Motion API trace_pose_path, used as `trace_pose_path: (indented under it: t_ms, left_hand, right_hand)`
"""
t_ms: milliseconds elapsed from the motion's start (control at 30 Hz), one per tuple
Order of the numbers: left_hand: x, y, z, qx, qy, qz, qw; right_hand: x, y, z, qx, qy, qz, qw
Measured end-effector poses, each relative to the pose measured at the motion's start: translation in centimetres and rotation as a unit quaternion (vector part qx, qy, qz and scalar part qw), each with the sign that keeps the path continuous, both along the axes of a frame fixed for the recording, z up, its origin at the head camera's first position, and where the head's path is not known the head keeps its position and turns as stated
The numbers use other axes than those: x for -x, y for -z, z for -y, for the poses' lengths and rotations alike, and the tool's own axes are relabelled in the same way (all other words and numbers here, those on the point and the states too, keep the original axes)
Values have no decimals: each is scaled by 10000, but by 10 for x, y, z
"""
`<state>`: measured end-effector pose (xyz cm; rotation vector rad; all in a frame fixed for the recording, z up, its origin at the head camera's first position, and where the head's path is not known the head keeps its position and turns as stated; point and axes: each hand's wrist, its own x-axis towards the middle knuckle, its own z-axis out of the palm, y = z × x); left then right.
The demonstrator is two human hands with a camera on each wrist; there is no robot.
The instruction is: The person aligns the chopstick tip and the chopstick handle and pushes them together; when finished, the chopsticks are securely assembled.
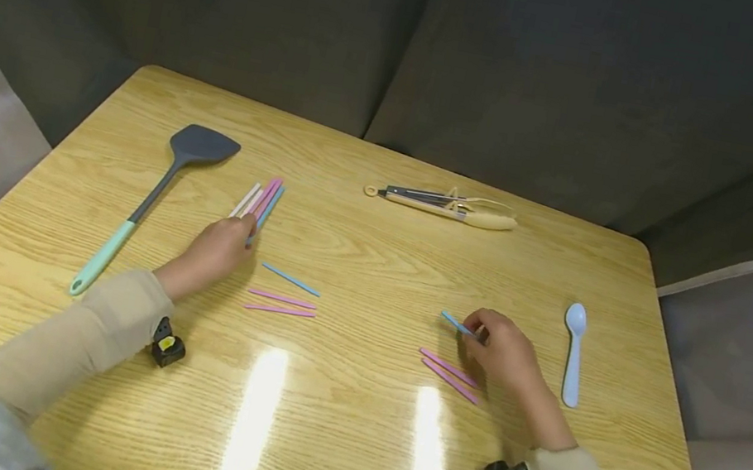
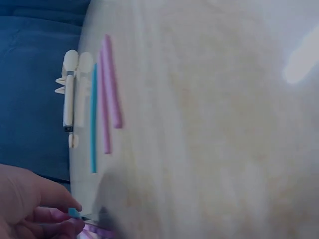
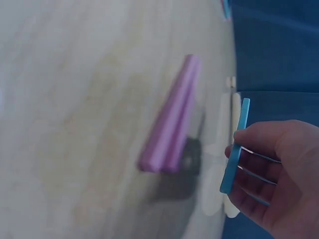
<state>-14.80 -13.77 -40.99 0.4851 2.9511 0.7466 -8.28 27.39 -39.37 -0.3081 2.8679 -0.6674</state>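
Note:
In the head view my left hand is at a group of sticks on the left of the table. Its thumb and finger pinch the near end of a blue stick. White sticks and pink sticks lie side by side there, partly hidden by the hand. To the right of that hand lie one blue stick and two pink sticks. My right hand pinches another blue stick, raised above the table. Just below it, two pink sticks lie close together.
A spatula with a mint handle lies at far left. Cream-coloured tongs lie along the back edge. A pale blue spoon is right of my right hand. Dark curtains hang behind the wooden table.

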Motion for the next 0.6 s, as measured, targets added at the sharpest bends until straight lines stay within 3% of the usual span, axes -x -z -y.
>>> trace_pose_path:
  t_ms: [200, 467, 600]
  left_hand:
    - [-4, 9, 0, 146, 27, -95, 9998]
    - [-5, 10, -6, 546, 114, -477, 9973]
    - [-4, 7, -13, 548, 551, -626, 9950]
  right_hand:
    - [6, -12, 2, 91, 159, 97, 9998]
    - [13, -21, 9, 213, 69, -279, 9994]
    - [16, -23, 14, 311, 25, -300, 9991]
